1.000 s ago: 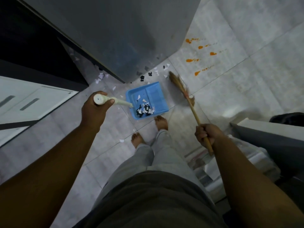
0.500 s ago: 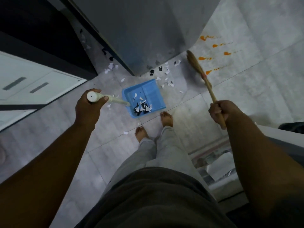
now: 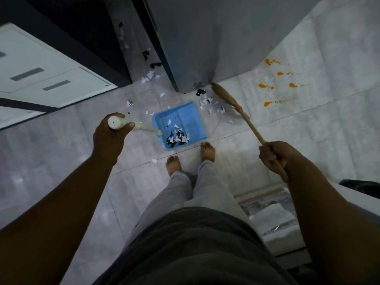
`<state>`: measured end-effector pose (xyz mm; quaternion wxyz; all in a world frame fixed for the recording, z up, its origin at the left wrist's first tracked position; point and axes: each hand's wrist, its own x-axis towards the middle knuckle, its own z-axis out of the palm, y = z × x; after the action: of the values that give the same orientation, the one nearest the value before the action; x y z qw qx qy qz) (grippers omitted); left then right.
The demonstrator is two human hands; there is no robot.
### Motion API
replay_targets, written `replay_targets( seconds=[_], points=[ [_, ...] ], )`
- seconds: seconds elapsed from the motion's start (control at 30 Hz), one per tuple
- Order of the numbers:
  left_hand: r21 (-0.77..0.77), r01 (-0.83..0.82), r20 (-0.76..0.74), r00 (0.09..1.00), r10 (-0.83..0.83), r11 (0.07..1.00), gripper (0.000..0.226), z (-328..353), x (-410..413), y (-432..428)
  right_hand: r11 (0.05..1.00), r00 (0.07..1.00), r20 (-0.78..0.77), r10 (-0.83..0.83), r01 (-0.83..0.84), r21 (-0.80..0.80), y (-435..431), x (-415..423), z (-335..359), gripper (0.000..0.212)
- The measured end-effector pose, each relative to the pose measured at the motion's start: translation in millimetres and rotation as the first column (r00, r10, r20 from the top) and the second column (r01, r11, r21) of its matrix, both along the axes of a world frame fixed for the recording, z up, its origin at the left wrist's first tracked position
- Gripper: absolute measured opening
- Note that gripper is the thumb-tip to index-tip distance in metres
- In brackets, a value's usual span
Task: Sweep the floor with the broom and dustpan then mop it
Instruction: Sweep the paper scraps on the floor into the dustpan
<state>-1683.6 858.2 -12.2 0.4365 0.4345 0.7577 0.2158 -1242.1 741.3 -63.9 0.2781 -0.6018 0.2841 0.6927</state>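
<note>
The left hand (image 3: pixel 109 136) grasps the white handle of the blue dustpan (image 3: pixel 181 124) resting on the floor (image 3: pixel 308 130) before the bare feet. The right hand (image 3: pixel 273 156) grips the broom (image 3: pixel 225 94), its bristles beside paper scraps (image 3: pixel 207 102)

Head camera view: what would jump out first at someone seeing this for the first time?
The bright blue dustpan on the floor ahead of the bare feet, holding black and white paper scraps, its pale handle gripped by the left hand. Right of it, the right hand holds a broom, bristles beside more scraps. Orange splatters lie farther right.
</note>
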Motion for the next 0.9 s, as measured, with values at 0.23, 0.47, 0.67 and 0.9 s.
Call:
replay_targets(
  seconds=[0.23,0.47,0.67,0.9],
  points=[
    [-0.013,-0.086,-0.008,0.996,0.086,0.996,0.028,-4,-21,-20,0.999,0.983,0.181,0.036,-0.03,-0.033,32,21,-2,0.031],
    [-0.024,-0.119,0.011,0.993,0.119,0.993,0.025,-8,-43,-32,0.978,0.944,0.257,0.208,-0.207,-0.032,89,-39,-46,0.019],
    [-0.004,-0.168,0.033,0.985,0.168,0.986,0.031,-8,-54,-41,0.918,0.903,0.171,0.395,-0.392,-0.051,82,-94,-48,0.02],
    [-0.042,-0.199,0.02,0.98,0.2,0.979,0.026,-4,-72,-46,0.863,0.856,0.109,0.505,-0.504,-0.036,37,-103,-13,0.032]
  ],
)
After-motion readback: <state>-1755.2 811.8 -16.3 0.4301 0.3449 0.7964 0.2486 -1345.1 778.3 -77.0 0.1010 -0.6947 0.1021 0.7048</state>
